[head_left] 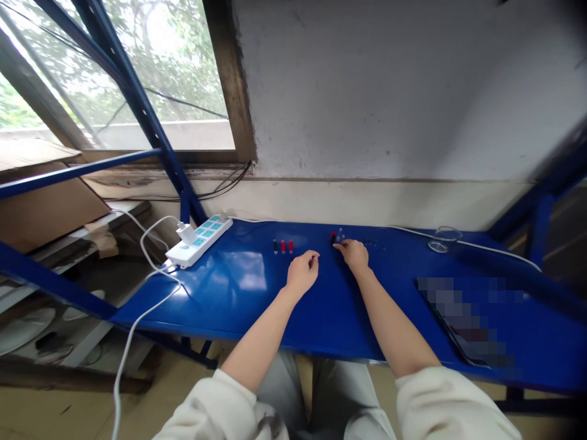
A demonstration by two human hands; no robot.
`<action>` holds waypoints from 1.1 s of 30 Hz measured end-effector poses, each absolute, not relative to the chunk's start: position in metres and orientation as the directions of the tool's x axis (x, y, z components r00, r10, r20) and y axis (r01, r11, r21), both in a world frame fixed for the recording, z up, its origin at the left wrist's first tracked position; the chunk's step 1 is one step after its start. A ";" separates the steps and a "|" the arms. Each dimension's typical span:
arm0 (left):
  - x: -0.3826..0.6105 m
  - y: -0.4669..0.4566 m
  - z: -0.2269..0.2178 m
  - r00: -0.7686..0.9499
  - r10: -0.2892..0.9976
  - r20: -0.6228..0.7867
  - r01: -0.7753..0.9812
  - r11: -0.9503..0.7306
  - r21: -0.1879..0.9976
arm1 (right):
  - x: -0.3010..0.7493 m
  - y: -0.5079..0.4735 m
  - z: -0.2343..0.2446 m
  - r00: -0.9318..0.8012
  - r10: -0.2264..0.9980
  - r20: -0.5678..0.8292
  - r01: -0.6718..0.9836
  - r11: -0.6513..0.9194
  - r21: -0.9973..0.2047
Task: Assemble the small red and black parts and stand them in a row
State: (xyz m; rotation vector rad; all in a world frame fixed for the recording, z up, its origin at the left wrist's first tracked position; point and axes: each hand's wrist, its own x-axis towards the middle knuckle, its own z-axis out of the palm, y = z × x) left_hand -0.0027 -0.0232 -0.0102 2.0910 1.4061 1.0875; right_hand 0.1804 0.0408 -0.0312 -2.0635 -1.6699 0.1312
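My left hand [301, 271] rests on the blue metal shelf [238, 287] with its fingers curled in a loose pinch; something small may be in its fingertips, too small to name. Just left of it stand three small upright pieces [282, 246], one black and two red. My right hand [353, 252] reaches a little farther back, its fingertips pinched at a cluster of small red and clear parts [337, 236]. A few tiny dark parts [372, 242] lie to its right.
A white power strip [200, 241] with a plugged-in charger and white cable lies at the shelf's back left. Thin wire and a clear ring [437, 246] lie at the back right. A blurred flat object [468, 318] covers the right side. Blue rack struts cross the window.
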 end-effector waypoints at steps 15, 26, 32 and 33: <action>-0.028 -0.006 -0.012 -0.056 0.960 0.275 0.885 -0.080 0.458 | 0.179 0.041 -0.025 0.286 0.948 0.143 0.899 -0.214 -0.381; -0.022 0.003 -0.013 -0.028 0.927 0.373 0.575 -0.291 0.765 | 0.154 -0.012 0.011 0.254 0.947 0.194 0.887 -0.148 -0.438; -0.008 -0.002 -0.016 0.164 0.946 0.281 -0.014 -0.282 0.959 | 0.135 -0.019 0.002 0.150 0.964 0.219 0.704 0.052 -0.709; -0.007 -0.003 -0.016 0.189 0.941 0.281 -0.048 -0.277 0.960 | 0.134 -0.018 0.000 0.100 0.966 0.237 0.651 0.117 -0.750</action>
